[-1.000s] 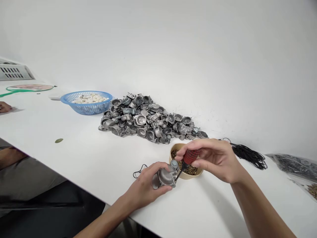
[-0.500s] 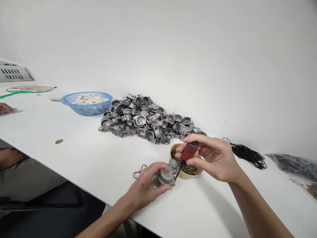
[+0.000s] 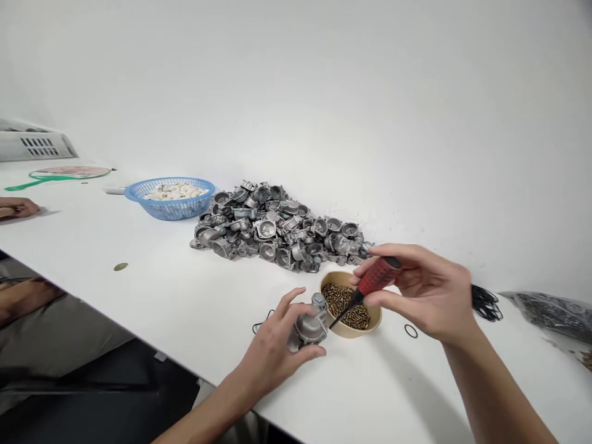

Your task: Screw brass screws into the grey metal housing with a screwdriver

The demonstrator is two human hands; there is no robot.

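The left hand (image 3: 271,345) curls around a casting (image 3: 311,328) near the bench's (image 3: 180,296) front edge, thumb on its near side, one finger lifted. The right hand (image 3: 428,293) is clamped on a red screwdriver (image 3: 377,277), its tip at the casting's side; contact is unclear. A bowl (image 3: 354,333) of screws (image 3: 354,311) stands just beside, farther from that edge. Print on the fan (image 3: 76,172), toward the bench's back left, is unreadable.

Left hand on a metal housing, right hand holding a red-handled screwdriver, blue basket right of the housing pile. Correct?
Wrong side: the head view shows the blue basket left of the housing pile. The left hand is on a metal housing; the right hand holds a red-handled screwdriver, as you said.
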